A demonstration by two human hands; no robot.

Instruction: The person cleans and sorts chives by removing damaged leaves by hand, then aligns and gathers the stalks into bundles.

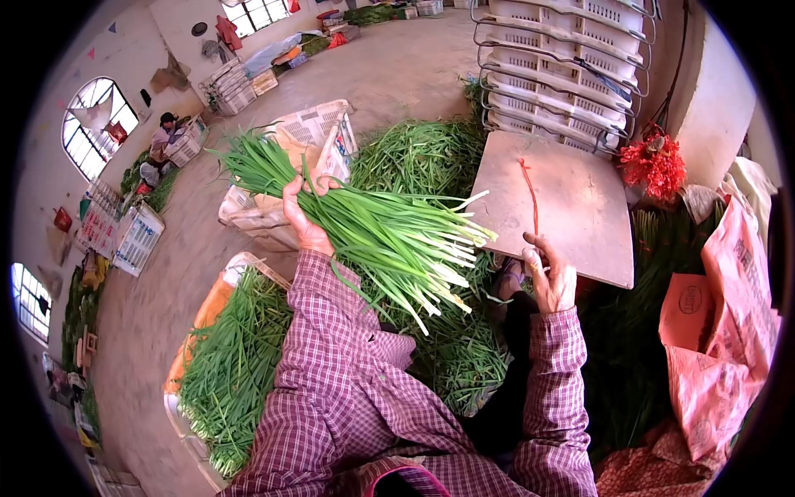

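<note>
My left hand [308, 203] is closed around a thick bunch of garlic chives [389, 232], held up in front of me. Their pale stem ends point right, and the green leaf tips point to the upper left. A thin red tie [531, 195] extends over a flat board [571, 207] to the right of the bunch. My right hand [551, 277] has its thumb and fingertips pinched at the near end of that tie, by the board's front edge.
Loose greens [418, 161] are heaped below the bunch; more fill a crate [186, 422] at lower left. White crates [555, 66] are stacked behind the board. Red ties [652, 166] hang at right, above a pink sack [712, 356]. A person [166, 137] sits far left.
</note>
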